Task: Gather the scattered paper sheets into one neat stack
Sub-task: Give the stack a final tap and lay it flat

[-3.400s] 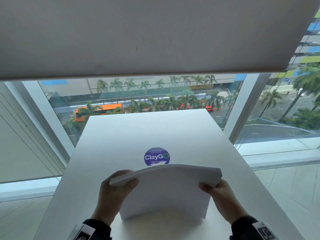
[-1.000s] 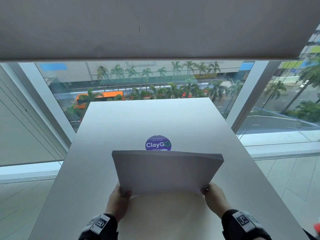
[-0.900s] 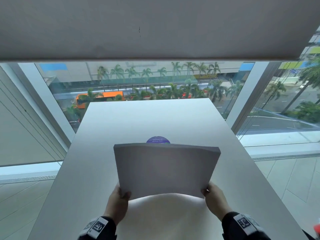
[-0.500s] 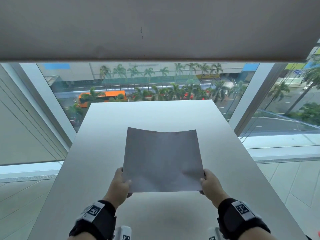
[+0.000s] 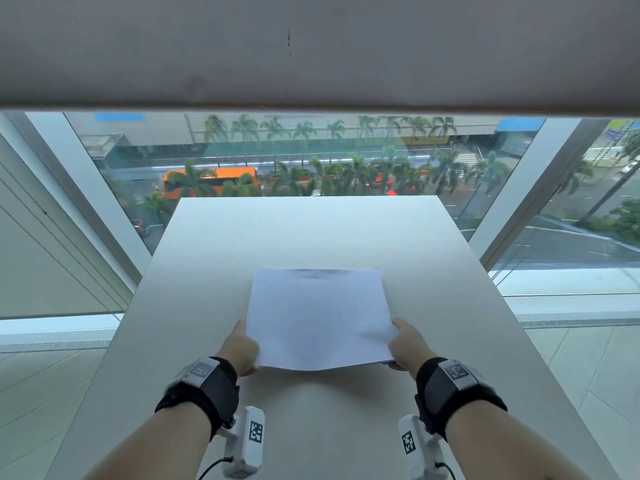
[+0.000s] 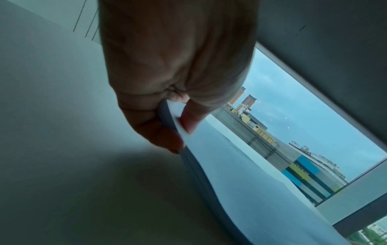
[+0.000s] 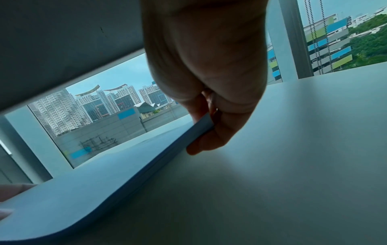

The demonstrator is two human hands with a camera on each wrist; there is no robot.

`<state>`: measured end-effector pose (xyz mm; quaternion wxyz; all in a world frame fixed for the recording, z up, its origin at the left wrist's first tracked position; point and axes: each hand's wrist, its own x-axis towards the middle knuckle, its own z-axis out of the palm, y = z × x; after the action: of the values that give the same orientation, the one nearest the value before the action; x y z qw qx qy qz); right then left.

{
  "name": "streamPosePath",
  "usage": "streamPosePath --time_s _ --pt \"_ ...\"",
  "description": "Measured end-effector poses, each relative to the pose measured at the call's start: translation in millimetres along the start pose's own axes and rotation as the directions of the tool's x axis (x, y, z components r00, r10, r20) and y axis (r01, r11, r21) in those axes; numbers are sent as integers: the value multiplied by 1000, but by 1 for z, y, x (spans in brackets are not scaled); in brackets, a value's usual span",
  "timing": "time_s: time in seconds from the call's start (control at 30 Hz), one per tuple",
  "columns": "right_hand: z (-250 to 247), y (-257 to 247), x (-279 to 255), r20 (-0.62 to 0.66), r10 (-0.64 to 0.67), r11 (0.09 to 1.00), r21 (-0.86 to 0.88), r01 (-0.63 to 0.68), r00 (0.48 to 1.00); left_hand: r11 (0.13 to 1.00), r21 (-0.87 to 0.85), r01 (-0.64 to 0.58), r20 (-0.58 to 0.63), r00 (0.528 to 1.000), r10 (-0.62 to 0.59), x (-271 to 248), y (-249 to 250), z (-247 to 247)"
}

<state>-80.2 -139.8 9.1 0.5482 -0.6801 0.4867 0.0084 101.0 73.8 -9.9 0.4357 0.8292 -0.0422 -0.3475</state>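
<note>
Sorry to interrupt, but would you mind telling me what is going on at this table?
A person is gathering paper sheets into one stack on a white table by a window. The left hand pinches the stack's near left corner and the right hand pinches the near right one, thumbs on top. The stack's far part looks laid on the table while the near edge is lifted and sags a little between the hands. No loose sheets show elsewhere on the table.

A long white table (image 5: 311, 230) runs away from the gripping hands toward floor-to-ceiling windows (image 5: 311, 157), where a half-lowered grey roller blind (image 5: 311, 46) hangs above. Beyond the glass, a palm-lined street (image 5: 346, 168) and an orange bus (image 5: 211, 176) lie far below. Pale floor tiles (image 5: 45, 393) flank the table.
</note>
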Motion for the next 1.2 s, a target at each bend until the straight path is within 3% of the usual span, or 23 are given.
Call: streamPosePath --time_s 0.2,0.3,0.87,1.03,1.2 --pt "7 -7 25 -43 -14 968 -250 3 999 996 79 44 -48 998 -41 21 -2 3" --pt "12 -4 31 -101 31 933 -355 -65 994 990 140 34 -60 998 -26 26 -2 5" --pt "15 -2 32 -195 6 903 -421 -89 981 914 395 93 -218 976 -5 9 7 9" --pt "13 -1 26 -171 -21 921 -387 -47 985 929 368 37 -129 992 12 -6 11 10" --pt "-1 -3 16 -50 -79 901 -431 50 996 878 476 -44 16 999 41 -15 9 4"
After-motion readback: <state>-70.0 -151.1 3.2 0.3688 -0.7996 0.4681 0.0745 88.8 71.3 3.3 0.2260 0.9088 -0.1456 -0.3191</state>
